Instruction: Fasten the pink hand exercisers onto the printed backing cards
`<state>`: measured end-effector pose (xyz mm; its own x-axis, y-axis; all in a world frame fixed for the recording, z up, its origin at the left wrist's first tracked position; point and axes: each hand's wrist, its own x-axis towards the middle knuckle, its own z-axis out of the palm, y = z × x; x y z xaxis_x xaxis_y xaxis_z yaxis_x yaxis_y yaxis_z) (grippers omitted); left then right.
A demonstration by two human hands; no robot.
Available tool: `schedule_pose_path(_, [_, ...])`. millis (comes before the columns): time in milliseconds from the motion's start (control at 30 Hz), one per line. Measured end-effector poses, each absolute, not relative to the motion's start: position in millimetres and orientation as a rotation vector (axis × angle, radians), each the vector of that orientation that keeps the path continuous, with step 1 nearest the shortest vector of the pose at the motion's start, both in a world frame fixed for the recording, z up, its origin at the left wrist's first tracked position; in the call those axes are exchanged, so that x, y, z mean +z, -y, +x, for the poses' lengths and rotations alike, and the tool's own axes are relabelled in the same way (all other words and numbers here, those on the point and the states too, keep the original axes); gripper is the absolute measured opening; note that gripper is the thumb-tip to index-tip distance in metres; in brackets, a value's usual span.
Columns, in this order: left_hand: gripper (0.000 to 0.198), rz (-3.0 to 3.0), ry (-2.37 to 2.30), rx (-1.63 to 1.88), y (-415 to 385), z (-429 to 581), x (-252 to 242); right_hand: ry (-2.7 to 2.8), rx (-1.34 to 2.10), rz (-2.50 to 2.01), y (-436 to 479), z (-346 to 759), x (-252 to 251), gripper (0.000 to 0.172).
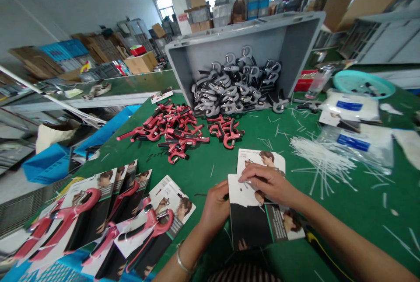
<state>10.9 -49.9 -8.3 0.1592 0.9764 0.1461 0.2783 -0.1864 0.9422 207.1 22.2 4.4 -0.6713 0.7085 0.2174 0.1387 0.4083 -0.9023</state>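
A printed backing card [251, 227] with small holes is tilted up in front of me. My left hand [215, 207] is closed on its left edge. My right hand [267, 181] lies over the upper part with bent fingers pressed together near the holes; whatever the fingertips pinch is too small to make out. Another printed card [244, 157] lies flat behind it on the green table. Red hand grippers [177, 135] with black handles are heaped beyond my hands. To the right spreads a pile of white cable ties [321, 159].
A grey tub [246, 33] lies on its side, spilling grey hand grippers [229, 92]. At left, several cards carry attached red hand grippers [154, 225] above a blue crate [62, 269]. Plastic bags [364, 142] and a turquoise basin [341, 78] sit right. A yellow-black tool [316, 240] lies near my right forearm.
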Motion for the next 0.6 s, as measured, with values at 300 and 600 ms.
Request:
schedule_pose_path(300, [0.025, 1.679, -1.329, 0.932, 54.8, 1.8, -6.7, 2.265, 1.257, -0.733, -10.4, 213.6, 5.2, 0.027])
schedule_pose_path(600, [0.012, 1.559, -1.242, 1.012, 66.3, 7.9, -14.1, 2.217, 1.27, -0.645, -7.1, 206.2, 1.9, 0.013])
